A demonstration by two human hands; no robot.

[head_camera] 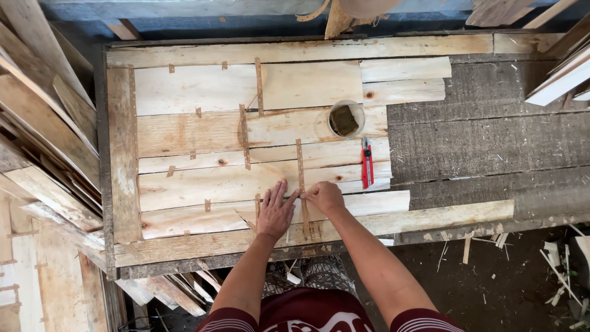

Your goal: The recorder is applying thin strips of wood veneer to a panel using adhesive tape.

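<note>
My left hand (276, 210) lies flat with fingers spread on pale wood veneer sheets (203, 184) on a workbench, just left of a vertical strip of brown perforated tape (301, 178). My right hand (324, 197) presses its fingertips on that tape strip over a seam between veneer pieces, fingers curled. Several short brown tape pieces (245, 136) join other seams across the sheets. A red utility knife (367, 163) rests on the veneer just up and right of my right hand.
A round container with a dark sponge-like block (345, 119) sits on the veneer farther back. The bare grey bench top (485, 141) extends right. Stacked veneer leans at the left (43, 123) and upper right (562, 74). Scraps litter the floor (553, 270).
</note>
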